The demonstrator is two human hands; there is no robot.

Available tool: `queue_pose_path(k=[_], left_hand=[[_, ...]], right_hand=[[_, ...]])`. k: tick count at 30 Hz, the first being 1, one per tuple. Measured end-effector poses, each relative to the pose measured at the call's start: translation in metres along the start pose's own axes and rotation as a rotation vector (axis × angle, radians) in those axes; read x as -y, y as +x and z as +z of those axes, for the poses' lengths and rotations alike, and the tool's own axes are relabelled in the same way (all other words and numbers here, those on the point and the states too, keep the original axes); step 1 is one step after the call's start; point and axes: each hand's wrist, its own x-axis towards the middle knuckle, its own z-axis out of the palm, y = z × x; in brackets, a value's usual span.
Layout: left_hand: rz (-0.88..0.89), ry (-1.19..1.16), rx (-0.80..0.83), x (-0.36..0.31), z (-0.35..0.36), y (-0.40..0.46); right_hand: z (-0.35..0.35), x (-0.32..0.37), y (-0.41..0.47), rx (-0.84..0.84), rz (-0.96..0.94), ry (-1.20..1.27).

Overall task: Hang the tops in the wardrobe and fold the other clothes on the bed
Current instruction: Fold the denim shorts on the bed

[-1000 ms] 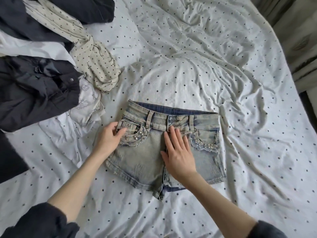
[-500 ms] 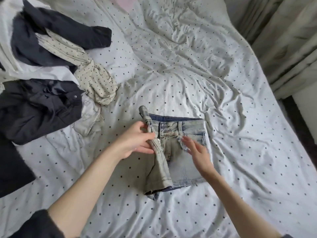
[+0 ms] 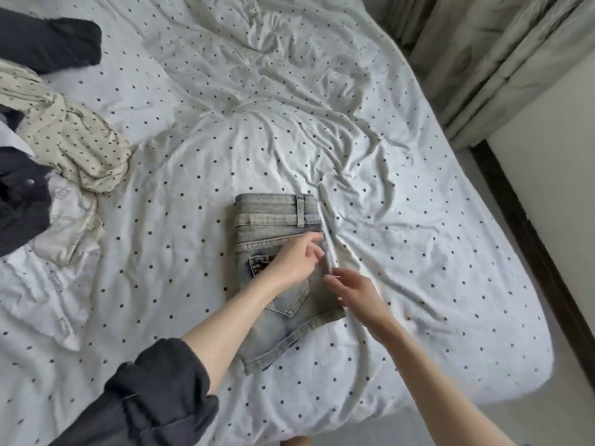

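Note:
Faded denim shorts (image 3: pixel 273 214) lie folded in half on the dotted bed sheet (image 3: pixel 289 107), back pocket up and waistband toward the far side. My left hand (image 3: pixel 296 262) rests on top of them, fingertips at their right edge. Just beside that edge, low over the sheet, my right hand (image 3: pixel 357 291) hovers with relaxed fingers and holds nothing. At the left lies a heap of other clothes: a cream dotted garment (image 3: pixel 74 143), a dark jacket (image 3: pixel 22 201), a black piece (image 3: pixel 48 40) and a white embroidered piece (image 3: pixel 70 226).
The bed's right edge drops off to a pale floor beside a wall with a dark baseboard (image 3: pixel 531 252). Grey-green curtains (image 3: pixel 483 59) hang at the far right. The sheet is wrinkled around the shorts. No wardrobe is in view.
My left hand lifted the left half of the shorts and laid it over the right half. The right hand slid off to the right edge. The view shifted to the right.

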Motion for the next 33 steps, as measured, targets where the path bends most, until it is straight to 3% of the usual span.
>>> queue_pose_path(k=[5,8,14,16,18,20,23,24,33], left_hand=[[0.460,0.481,-0.375,0.029,-0.014,-0.043],[0.540,0.681,-0.414,0.049,-0.022,-0.054],[0.544,0.598,-0.348,0.074,-0.027,-0.060],[0.537,0.524,-0.423,0.074,-0.032,-0.063],[0.483,0.436,-0.569,0.073,-0.039,-0.065],[0.298,0.251,-0.659,0.074,-0.044,-0.065],[-0.241,-0.297,-0.440,0.076,-0.047,-0.065],[-0.335,-0.372,-0.374,0.079,-0.047,-0.067],[-0.464,-0.439,-0.069,0.088,-0.044,-0.073]], right_hand=[[0.007,-0.007,0.012,-0.105,0.057,-0.277],[0.003,-0.011,0.018,-0.119,0.092,-0.351],[-0.005,-0.015,0.028,-0.102,0.112,-0.450],[-0.003,-0.013,0.033,-0.100,0.105,-0.400],[-0.002,-0.007,0.037,-0.121,0.051,-0.296],[-0.001,0.003,0.043,-0.113,-0.015,-0.240],[0.001,0.010,0.053,-0.046,0.016,-0.306],[0.002,0.010,0.055,-0.010,0.052,-0.339],[0.002,-0.015,0.040,0.013,0.241,-0.352]])
